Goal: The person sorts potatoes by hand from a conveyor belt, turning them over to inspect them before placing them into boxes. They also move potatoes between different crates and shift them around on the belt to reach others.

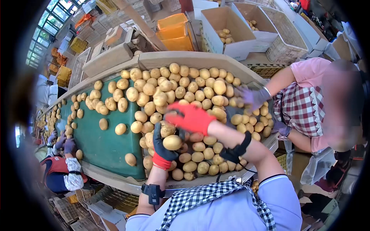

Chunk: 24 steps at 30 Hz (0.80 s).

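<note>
The left hand (163, 149) grasps a potato (172, 142) near the green belt (104, 148). The right hand (190, 117) presses on the potato pile (192, 90) just beyond; I cannot tell its grip.

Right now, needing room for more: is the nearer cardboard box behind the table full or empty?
Nearly empty: the cardboard box holds only a few potatoes.
</note>
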{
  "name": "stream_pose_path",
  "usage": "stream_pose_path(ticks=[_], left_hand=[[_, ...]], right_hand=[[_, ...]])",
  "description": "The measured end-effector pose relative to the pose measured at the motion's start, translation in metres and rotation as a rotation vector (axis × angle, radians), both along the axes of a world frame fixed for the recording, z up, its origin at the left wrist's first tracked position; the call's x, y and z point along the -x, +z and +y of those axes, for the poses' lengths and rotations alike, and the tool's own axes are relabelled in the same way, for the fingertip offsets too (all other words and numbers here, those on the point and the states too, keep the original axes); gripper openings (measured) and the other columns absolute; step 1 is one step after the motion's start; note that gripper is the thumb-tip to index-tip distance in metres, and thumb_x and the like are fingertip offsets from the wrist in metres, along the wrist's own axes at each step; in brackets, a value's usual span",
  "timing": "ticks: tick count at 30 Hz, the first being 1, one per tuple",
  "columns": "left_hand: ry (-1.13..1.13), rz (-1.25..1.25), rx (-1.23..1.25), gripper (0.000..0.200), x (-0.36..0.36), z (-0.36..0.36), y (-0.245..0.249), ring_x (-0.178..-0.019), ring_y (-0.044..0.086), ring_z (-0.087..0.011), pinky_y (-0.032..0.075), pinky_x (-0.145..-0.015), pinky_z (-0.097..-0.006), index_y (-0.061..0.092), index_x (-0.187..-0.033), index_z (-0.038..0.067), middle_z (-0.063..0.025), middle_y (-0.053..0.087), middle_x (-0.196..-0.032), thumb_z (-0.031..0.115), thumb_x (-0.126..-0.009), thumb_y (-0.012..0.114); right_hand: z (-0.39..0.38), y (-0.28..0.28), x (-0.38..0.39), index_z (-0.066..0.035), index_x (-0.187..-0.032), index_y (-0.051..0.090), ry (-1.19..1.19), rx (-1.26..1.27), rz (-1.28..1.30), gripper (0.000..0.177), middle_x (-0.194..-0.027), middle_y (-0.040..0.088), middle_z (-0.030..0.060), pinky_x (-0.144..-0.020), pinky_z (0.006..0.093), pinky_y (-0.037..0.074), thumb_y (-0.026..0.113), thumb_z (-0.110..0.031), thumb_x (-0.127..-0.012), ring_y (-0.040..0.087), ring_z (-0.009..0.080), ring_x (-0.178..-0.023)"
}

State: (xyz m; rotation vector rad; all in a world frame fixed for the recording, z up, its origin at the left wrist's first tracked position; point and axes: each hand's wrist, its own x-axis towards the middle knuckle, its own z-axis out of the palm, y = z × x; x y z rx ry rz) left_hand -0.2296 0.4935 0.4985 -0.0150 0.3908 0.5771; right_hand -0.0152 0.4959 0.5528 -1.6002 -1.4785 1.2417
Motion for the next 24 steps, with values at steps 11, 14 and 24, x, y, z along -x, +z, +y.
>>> stream_pose_path(ticks=[11, 14, 24], left_hand=[[0.458, -0.641, 0.864, 0.058, -0.014, 0.002, 0.072, -0.123, 0.062, -0.0268, 0.049, -0.109, -0.046, 0.046, -0.153, 0.017, -0.0101, 0.051, -0.154, 0.048, -0.104, 0.053], [0.293, -0.238, 0.171, 0.062, -0.009, 0.007, 0.053, -0.127, 0.061, -0.0201, 0.045, -0.11, -0.0462, 0.047, -0.153, 0.016, -0.0028, 0.053, -0.153, 0.049, -0.101, 0.054], [0.313, 0.128, 0.266, 0.058, -0.005, 0.013, 0.042, -0.112, 0.068, -0.0229, 0.055, -0.1, -0.042, 0.061, -0.136, 0.015, -0.0047, 0.069, -0.129, 0.056, -0.095, 0.064]], right_hand=[[0.089, -0.065, -0.055, -0.008, -0.149, 0.052, -0.188, 0.298, -0.416, 0.11, -0.158, 0.034, 0.028, -0.116, 0.0421, 0.042, 0.063, -0.085, -0.071, 0.051, 0.0364, -0.136], [0.083, -0.073, -0.043, -0.005, -0.151, 0.049, -0.173, 0.234, -0.49, 0.112, -0.158, 0.032, 0.0269, -0.115, 0.0436, 0.042, 0.069, -0.08, -0.071, 0.049, 0.0376, -0.137], [0.066, -0.065, -0.029, -0.006, -0.142, 0.057, -0.193, 0.241, -0.24, 0.087, -0.158, 0.032, 0.0239, -0.112, 0.0467, 0.044, 0.078, -0.058, -0.076, 0.047, 0.0414, -0.137]])
